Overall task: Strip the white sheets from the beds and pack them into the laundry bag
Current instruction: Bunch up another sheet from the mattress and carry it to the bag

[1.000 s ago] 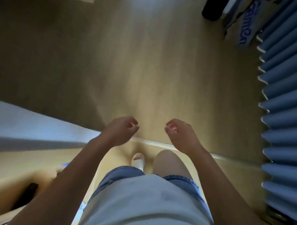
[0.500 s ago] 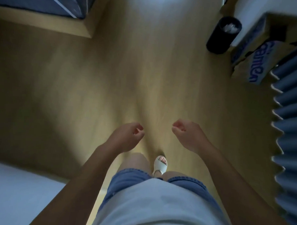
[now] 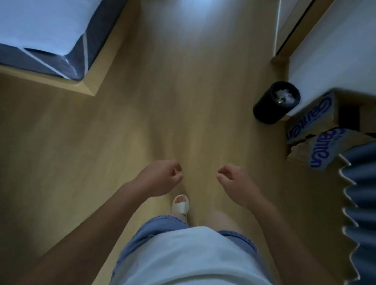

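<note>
Head cam: left hand (image 3: 160, 177) & right hand (image 3: 236, 184), both loosely curled, holding nothing, over wood floor (image 3: 184, 89). White sheet (image 3: 38, 19) on bed (image 3: 64, 65), well ahead-left of left hand. Black bin (image 3: 276, 102) + 2 cardboard boxes (image 3: 300, 125) ahead-right of right hand.

The floor (image 3: 184, 103) is light wood. On it stand a bed (image 3: 101, 26) with a white sheet (image 3: 38, 19), a black bin (image 3: 267, 111), and brown boxes (image 3: 298, 127) just beside the bin.
</note>
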Action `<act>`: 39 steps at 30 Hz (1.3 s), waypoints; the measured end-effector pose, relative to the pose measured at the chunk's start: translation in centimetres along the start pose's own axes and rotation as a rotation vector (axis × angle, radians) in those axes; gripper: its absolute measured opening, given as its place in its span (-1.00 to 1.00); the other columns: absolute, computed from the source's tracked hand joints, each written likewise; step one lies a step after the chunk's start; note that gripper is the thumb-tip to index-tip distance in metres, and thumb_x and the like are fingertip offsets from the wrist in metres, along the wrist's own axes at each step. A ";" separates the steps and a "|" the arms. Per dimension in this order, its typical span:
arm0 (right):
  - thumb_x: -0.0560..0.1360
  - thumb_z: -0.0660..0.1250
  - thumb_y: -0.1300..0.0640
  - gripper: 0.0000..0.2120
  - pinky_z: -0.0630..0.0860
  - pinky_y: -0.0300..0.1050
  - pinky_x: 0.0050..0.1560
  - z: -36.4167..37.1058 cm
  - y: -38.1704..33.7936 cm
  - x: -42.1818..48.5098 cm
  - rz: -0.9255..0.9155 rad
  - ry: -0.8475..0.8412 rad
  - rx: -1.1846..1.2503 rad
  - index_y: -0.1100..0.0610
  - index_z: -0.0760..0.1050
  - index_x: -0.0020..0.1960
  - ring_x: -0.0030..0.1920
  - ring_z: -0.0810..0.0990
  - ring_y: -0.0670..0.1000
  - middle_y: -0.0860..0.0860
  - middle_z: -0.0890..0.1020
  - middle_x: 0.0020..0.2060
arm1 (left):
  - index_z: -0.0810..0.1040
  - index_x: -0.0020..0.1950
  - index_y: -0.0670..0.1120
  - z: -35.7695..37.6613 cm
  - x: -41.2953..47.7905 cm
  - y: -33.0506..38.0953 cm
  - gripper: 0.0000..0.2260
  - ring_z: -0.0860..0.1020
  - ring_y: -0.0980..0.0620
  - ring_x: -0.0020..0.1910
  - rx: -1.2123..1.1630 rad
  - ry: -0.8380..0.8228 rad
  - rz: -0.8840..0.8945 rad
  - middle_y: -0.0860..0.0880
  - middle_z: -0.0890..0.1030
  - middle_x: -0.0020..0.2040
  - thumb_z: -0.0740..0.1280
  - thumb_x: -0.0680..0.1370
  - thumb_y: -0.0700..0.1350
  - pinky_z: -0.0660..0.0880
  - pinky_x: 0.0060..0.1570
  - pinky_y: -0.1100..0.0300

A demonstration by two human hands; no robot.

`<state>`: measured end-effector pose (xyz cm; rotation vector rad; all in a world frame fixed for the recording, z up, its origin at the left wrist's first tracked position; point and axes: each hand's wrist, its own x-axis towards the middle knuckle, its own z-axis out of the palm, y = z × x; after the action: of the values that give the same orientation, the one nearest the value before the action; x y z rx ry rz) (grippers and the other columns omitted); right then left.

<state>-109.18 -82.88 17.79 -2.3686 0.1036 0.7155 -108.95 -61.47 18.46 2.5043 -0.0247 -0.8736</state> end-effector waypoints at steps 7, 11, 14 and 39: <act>0.55 0.26 0.13 -0.88 0.42 -0.22 -0.23 -9.2 -3.9 17.9 0.038 0.002 0.130 0.14 0.56 -0.03 -0.19 0.54 -0.03 0.00 0.60 -0.17 | 0.54 0.24 -0.07 -12.1 18.3 5.1 -0.73 0.57 -0.04 0.05 -0.079 -0.024 0.003 -0.05 0.62 0.11 0.26 0.59 0.01 0.49 0.05 0.14; 0.57 0.25 0.12 -0.88 0.47 -0.20 -0.20 -16.3 -6.2 30.1 0.013 -0.041 0.158 0.10 0.55 -0.01 -0.16 0.57 -0.01 -0.03 0.61 -0.18 | 0.57 0.20 -0.11 -18.1 29.0 7.5 -0.75 0.56 0.00 -0.01 -0.224 -0.036 -0.050 -0.08 0.62 0.07 0.28 0.59 -0.03 0.44 -0.05 0.21; 0.58 0.23 0.09 -0.88 0.53 -0.14 -0.09 -22.7 -9.4 38.9 -0.011 -0.066 0.129 0.04 0.53 0.04 -0.13 0.57 -0.06 -0.06 0.59 -0.15 | 0.57 0.20 -0.12 -23.9 36.0 9.5 -0.75 0.52 0.04 -0.05 -0.284 0.004 -0.090 -0.06 0.61 0.05 0.28 0.60 -0.04 0.39 -0.09 0.25; 0.55 0.27 0.18 -0.88 0.39 -0.33 -0.33 -56.4 -39.0 110.6 -0.088 -0.129 0.090 0.17 0.57 -0.03 -0.24 0.52 -0.05 0.06 0.61 -0.16 | 0.58 0.19 -0.13 -78.9 101.0 15.2 -0.76 0.56 -0.02 0.08 -0.329 0.160 -0.107 -0.09 0.62 0.12 0.29 0.59 -0.05 0.46 0.02 0.21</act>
<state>20.71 -74.98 18.47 -2.2210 -0.0236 0.8013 20.05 -57.63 20.18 2.2710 0.2851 -0.6548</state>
